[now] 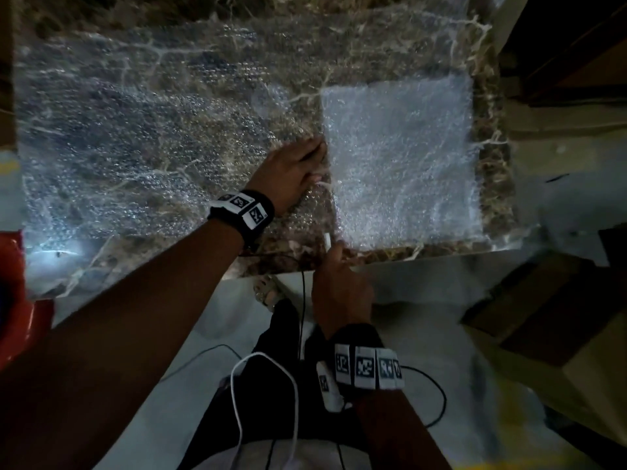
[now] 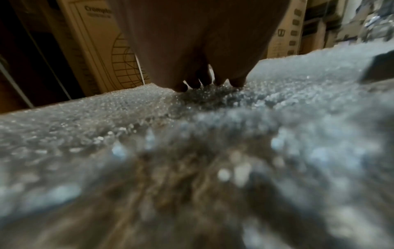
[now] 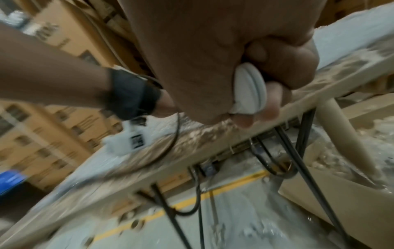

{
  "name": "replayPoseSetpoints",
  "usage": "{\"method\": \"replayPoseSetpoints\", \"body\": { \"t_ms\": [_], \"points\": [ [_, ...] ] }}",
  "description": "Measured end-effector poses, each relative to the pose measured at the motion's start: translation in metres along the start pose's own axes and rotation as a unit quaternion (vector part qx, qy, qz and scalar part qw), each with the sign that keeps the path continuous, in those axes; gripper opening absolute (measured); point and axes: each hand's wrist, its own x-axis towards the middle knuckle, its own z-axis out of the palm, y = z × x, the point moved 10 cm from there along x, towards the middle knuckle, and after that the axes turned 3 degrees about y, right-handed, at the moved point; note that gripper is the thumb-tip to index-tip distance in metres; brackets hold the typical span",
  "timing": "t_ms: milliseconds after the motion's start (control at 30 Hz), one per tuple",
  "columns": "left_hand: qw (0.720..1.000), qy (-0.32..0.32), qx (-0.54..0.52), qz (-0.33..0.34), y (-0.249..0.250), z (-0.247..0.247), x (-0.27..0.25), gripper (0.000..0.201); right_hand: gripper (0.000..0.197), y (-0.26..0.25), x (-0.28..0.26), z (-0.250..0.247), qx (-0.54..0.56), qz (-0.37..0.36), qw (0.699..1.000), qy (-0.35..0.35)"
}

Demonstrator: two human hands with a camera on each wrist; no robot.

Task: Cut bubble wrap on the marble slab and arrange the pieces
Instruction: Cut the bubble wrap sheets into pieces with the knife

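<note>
A large clear sheet of bubble wrap (image 1: 135, 137) covers most of the brown marble slab (image 1: 493, 184). A whiter stack of cut pieces (image 1: 403, 157) lies on the slab's right part. My left hand (image 1: 295, 174) presses flat on the sheet beside that stack, fingers straight (image 2: 204, 80). My right hand (image 1: 339, 286) is at the slab's near edge and grips a white cutter (image 3: 249, 89), its tip (image 1: 327, 239) showing at the sheet's front edge just left of the stack.
Cardboard boxes (image 1: 543, 320) stand to the right of the slab and more behind it (image 2: 93, 42). A red object (image 1: 17, 293) sits at the left edge. Cables (image 1: 264, 395) hang by my legs. The slab rests on metal legs (image 3: 309, 168) over a floor with a yellow line.
</note>
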Motion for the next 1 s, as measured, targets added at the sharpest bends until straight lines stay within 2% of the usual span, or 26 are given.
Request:
{"method": "replayPoseSetpoints", "body": {
  "t_ms": [67, 133, 233, 300, 367, 433, 467, 533, 633, 767, 900, 1000],
  "points": [
    [1.0, -0.003, 0.012, -0.001, 0.0, 0.002, -0.001, 0.061, 0.069, 0.006, -0.019, 0.009, -0.005, 0.006, 1.0, -0.001],
    [1.0, -0.005, 0.012, 0.001, 0.0, 0.005, -0.002, 0.059, 0.066, 0.012, -0.034, 0.018, 0.017, -0.004, 1.0, 0.017],
    [1.0, 0.004, -0.002, -0.017, 0.002, 0.004, -0.005, 0.061, 0.042, 0.018, -0.046, -0.004, 0.01, -0.02, 0.994, 0.11],
    [0.998, 0.042, -0.023, -0.051, 0.003, -0.004, -0.01, 0.062, 0.03, 0.023, -0.044, -0.04, 0.042, -0.015, 0.979, 0.199],
    [0.991, 0.093, -0.035, -0.09, 0.007, -0.014, -0.022, 0.062, 0.026, 0.028, -0.025, -0.075, 0.105, -0.018, 0.958, 0.266],
    [0.987, 0.094, -0.033, -0.124, 0.011, -0.012, -0.035, 0.064, 0.027, 0.033, 0.01, -0.098, 0.133, -0.026, 0.94, 0.312],
    [0.987, 0.078, -0.022, -0.142, 0.011, -0.007, -0.04, 0.066, 0.03, 0.035, 0.032, -0.101, 0.145, -0.033, 0.937, 0.315],
    [0.984, 0.049, 0.011, -0.168, 0.009, 0.004, -0.045, 0.066, 0.044, 0.039, 0.081, -0.084, 0.152, -0.039, 0.953, 0.259],
    [0.982, 0.029, 0.042, -0.182, 0.008, 0.012, -0.045, 0.064, 0.057, 0.047, 0.114, -0.054, 0.172, -0.051, 0.964, 0.194],
    [0.981, 0.032, 0.056, -0.181, 0.01, 0.011, -0.045, 0.065, 0.06, 0.066, 0.104, -0.045, 0.204, -0.074, 0.954, 0.207],
    [0.982, 0.022, 0.058, -0.177, 0.01, 0.012, -0.044, 0.065, 0.059, 0.082, 0.09, -0.038, 0.212, -0.082, 0.955, 0.189],
    [0.978, 0.033, 0.037, -0.203, 0.012, -0.001, -0.04, 0.064, 0.059, 0.086, 0.086, -0.033, 0.213, -0.091, 0.957, 0.175]
  ]
}}
